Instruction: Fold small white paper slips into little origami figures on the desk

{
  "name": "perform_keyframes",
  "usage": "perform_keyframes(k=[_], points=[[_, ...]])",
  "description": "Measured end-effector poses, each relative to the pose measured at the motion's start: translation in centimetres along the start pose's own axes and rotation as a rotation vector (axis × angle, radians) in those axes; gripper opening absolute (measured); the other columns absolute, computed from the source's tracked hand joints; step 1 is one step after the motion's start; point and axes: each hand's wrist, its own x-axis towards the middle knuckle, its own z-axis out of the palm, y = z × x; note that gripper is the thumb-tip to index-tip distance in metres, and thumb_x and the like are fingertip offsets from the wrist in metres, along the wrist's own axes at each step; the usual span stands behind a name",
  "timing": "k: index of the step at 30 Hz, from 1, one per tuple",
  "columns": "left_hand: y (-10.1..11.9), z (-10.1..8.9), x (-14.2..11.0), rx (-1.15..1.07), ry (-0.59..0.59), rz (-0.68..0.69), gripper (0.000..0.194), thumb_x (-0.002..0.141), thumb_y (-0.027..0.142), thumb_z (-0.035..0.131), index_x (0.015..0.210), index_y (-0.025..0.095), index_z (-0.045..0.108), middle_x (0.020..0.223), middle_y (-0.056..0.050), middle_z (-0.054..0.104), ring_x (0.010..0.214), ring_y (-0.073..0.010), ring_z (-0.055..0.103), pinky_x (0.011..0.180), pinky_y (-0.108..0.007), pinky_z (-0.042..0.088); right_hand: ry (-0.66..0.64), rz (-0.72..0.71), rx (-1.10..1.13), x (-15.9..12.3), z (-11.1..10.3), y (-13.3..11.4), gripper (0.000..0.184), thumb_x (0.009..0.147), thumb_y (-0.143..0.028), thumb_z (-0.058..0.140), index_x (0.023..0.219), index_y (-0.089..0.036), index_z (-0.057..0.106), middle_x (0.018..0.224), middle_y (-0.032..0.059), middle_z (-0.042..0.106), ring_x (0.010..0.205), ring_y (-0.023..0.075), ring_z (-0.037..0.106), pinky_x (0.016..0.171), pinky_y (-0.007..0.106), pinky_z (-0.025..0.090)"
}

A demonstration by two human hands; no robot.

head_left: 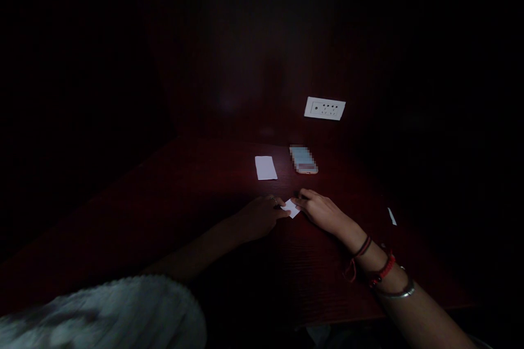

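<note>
Small piece of white paper (292,210), pale against dark red, a corner pointing to the near side; it lies low at the middle of the worktop (229,180), between the two hands. Left hand (266,217), ring on one finger, has its fingertips on the paper's left part; right hand (321,211), bracelets on the wrist, has its fingers on the right part. Whether either hand pinches or only presses, cannot tell. Near edge of the worktop runs below the right forearm; far side meets a dark wall with a white socket plate (325,108). Open surface left of the hands, dim. Just beyond them, a white rectangular sheet (266,168) lies flat, a phone (303,160) to its right, screen lit. Thin white strip (392,216) well off to the right. No containers seen.
</note>
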Motion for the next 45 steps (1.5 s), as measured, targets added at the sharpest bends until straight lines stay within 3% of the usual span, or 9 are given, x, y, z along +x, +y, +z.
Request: perform_keyframes(k=[4, 9, 14, 19, 29, 36, 45], points=[[-0.1, 0.0, 0.0, 0.004, -0.005, 0.008, 0.04, 0.075, 0.01, 0.04, 0.112, 0.026, 0.043, 0.111, -0.003, 0.044, 0.099, -0.0175, 0.04, 0.081, -0.031, 0.032, 0.001, -0.036, -0.002, -0.1, 0.0, 0.2, 0.028, 0.084, -0.028, 0.031, 0.094, -0.017, 0.054, 0.087, 0.0076, 0.052, 0.083, 0.0167, 0.047, 0.07, 0.026, 0.039], [0.0, -0.5, 0.1, -0.012, -0.007, 0.01, 0.039, 0.074, 0.01, 0.041, 0.109, 0.026, 0.046, 0.109, -0.003, 0.045, 0.097, -0.0167, 0.041, 0.079, -0.03, 0.032, -0.011, -0.193, 0.033, -0.7, 0.1, 1.4, 0.028, 0.083, -0.025, 0.034, 0.106, -0.02, 0.048, 0.091, 0.0066, 0.051, 0.084, 0.0143, 0.047, 0.075, 0.027, 0.04], [0.1, -0.5, 0.0, -0.031, 0.012, 0.003, 0.035, 0.075, 0.011, 0.04, 0.105, 0.027, 0.048, 0.106, -0.001, 0.046, 0.094, -0.0162, 0.042, 0.077, -0.029, 0.033, 0.018, -0.268, 0.036, -1.0, 0.1, 1.9, 0.026, 0.082, -0.024, 0.036, 0.102, -0.018, 0.052, 0.089, 0.0069, 0.053, 0.086, 0.0148, 0.049, 0.075, 0.028, 0.041], [0.2, -0.4, -0.1, -0.021, 0.045, -0.01, 0.033, 0.077, 0.012, 0.039, 0.104, 0.027, 0.049, 0.104, -0.001, 0.048, 0.092, -0.0165, 0.042, 0.076, -0.029, 0.033, 0.036, -0.214, 0.023, -1.5, 0.3, 1.5, 0.024, 0.083, -0.022, 0.034, 0.092, -0.017, 0.056, 0.083, 0.0062, 0.053, 0.075, 0.0127, 0.051, 0.067, 0.024, 0.042], [-0.1, 0.2, -0.1, -0.042, 0.071, 0.004, 0.036, 0.072, 0.009, 0.042, 0.104, 0.025, 0.048, 0.104, -0.002, 0.046, 0.094, -0.0162, 0.041, 0.079, -0.029, 0.033, 0.021, -0.148, -0.098, -1.4, 0.1, 0.8, 0.025, 0.083, -0.023, 0.032, 0.077, -0.015, 0.056, 0.074, 0.0058, 0.053, 0.07, 0.0141, 0.05, 0.066, 0.026, 0.041], [-0.3, -0.2, -0.2, -0.067, 0.063, 0.023, 0.033, 0.071, 0.009, 0.043, 0.1, 0.024, 0.05, 0.1, -0.002, 0.045, 0.091, -0.0163, 0.041, 0.077, -0.029, 0.033, 0.014, -0.138, 0.065, -1.3, -0.1, 1.0, 0.028, 0.081, -0.028, 0.037, 0.105, -0.022, 0.049, 0.088, 0.0039, 0.05, 0.08, 0.0134, 0.05, 0.072, 0.025, 0.041], [0.0, 0.2, 0.9, 0.015, 0.108, -0.05, 0.035, 0.074, 0.006, 0.038, 0.105, 0.021, 0.046, 0.086, -0.003, 0.048, 0.079, -0.015, 0.044, 0.073, -0.029, 0.034, -0.055, -0.095, 0.052, -1.0, -0.7, 0.2, 0.032, 0.082, -0.034, 0.034, 0.11, -0.024, 0.045, 0.087, 0.0034, 0.048, 0.077, 0.0126, 0.049, 0.069, 0.023, 0.041]])
